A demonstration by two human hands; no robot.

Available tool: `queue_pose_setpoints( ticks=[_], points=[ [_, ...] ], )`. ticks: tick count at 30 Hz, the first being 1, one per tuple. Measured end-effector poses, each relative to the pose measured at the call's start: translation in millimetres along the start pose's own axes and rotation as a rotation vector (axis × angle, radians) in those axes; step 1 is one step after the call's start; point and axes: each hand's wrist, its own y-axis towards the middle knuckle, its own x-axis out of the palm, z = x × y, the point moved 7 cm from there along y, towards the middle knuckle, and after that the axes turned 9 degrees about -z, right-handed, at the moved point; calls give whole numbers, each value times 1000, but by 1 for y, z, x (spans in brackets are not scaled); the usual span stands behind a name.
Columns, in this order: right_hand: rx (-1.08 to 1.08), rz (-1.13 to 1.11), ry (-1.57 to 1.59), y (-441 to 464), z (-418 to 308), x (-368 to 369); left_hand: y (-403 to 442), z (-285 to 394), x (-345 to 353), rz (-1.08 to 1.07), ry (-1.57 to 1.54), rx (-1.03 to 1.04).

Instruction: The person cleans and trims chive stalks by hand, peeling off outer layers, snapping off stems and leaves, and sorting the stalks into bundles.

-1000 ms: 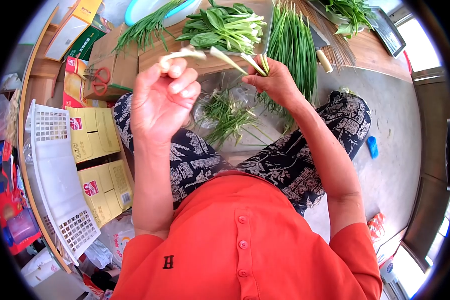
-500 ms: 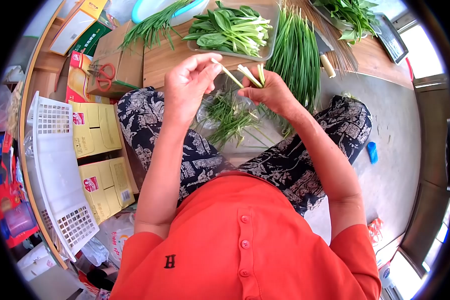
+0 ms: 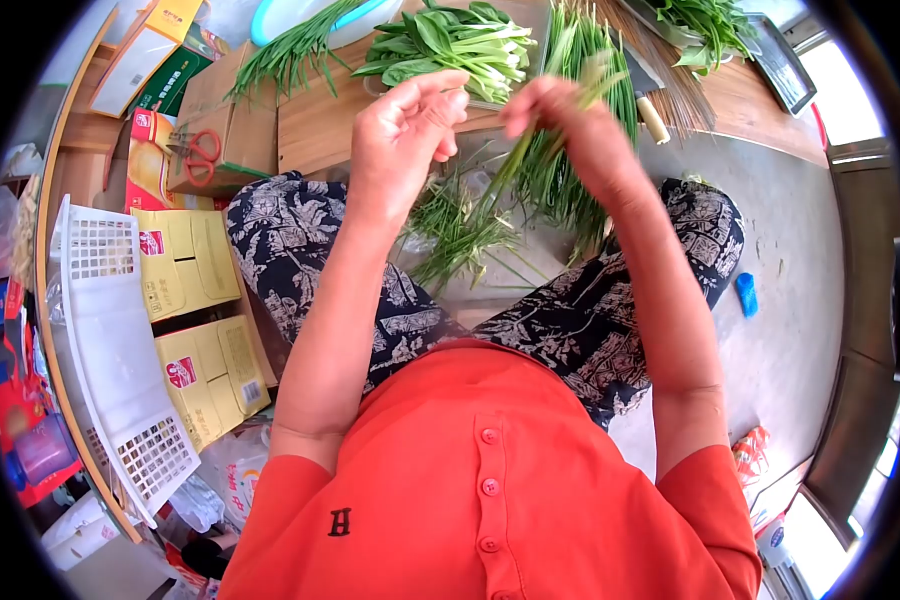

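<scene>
My right hand (image 3: pixel 585 125), smeared by motion, is closed round a few green stalks (image 3: pixel 515 165) whose long leaves hang down and to the left. Fingers bent together, my left hand (image 3: pixel 400 135) is raised just left of it; what its fingertips hold, if anything, is too small to tell. Behind the hands a clear tray holds leafy greens with pale stems (image 3: pixel 450 45). A long bundle of thin green leaves (image 3: pixel 620 105) hangs over the table edge beside my right hand. Loose trimmings (image 3: pixel 455 230) lie below, between my knees.
A knife handle (image 3: pixel 652 120) sticks out right of the bundle. Red scissors (image 3: pixel 202 158) are at a cardboard box (image 3: pixel 250 125) on the left. Beyond stand a blue-rimmed container (image 3: pixel 345 28), yellow boxes (image 3: pixel 185 265) and a white rack (image 3: pixel 115 330). A blue object (image 3: pixel 746 295) lies on the floor.
My right hand has moved up and right, and the stalks in it have swung round, their leaves now hanging down. My left hand has come away from the stalk it was touching.
</scene>
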Motion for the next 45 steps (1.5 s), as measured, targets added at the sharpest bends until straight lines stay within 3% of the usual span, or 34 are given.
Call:
queue_pose_setpoints(
  ticks=[2,7,10,12,14,16,18,20,22,26,28,29,32,34,41,45],
  points=[
    [-123,109,546,5,2,-32,-2,-4,-9,-2,-22,8],
    [-311,-19,1148,2,1,-79,-9,-14,-33,7,-65,-49],
    [-297,-139,1179,2,-7,-74,-1,-11,-20,-46,-3,-31],
    [-295,-157,1232,4,-6,-65,3,-10,10,-208,49,-104],
    [-283,-159,1253,6,-5,-59,9,-20,36,-349,276,-28],
    [-298,-165,1287,7,-5,-57,6,-35,57,-429,248,-40],
    [-295,-96,1284,8,1,-61,11,-47,65,-450,247,97],
    [-241,8,1143,8,9,-63,1,-64,76,-626,-78,-331],
    [-138,158,955,4,6,-53,-1,-60,81,-590,-220,-361],
    [-86,-27,850,6,4,-21,-2,-54,85,-603,-424,-428],
    [4,-163,875,7,4,-7,-2,-50,89,-580,-603,-472],
    [1,-115,867,10,4,-11,-2,-50,90,-645,-610,-441],
    [-167,-126,1196,25,-6,-59,-13,-49,84,-639,-701,-488],
    [-236,-168,1345,29,-9,-102,-16,-53,71,-665,-670,-448],
    [-215,69,1521,6,30,-164,-20,-64,-4,-247,-43,-310],
    [-242,153,1601,-1,27,-172,-10,-53,-5,-204,-97,-259]
  ],
)
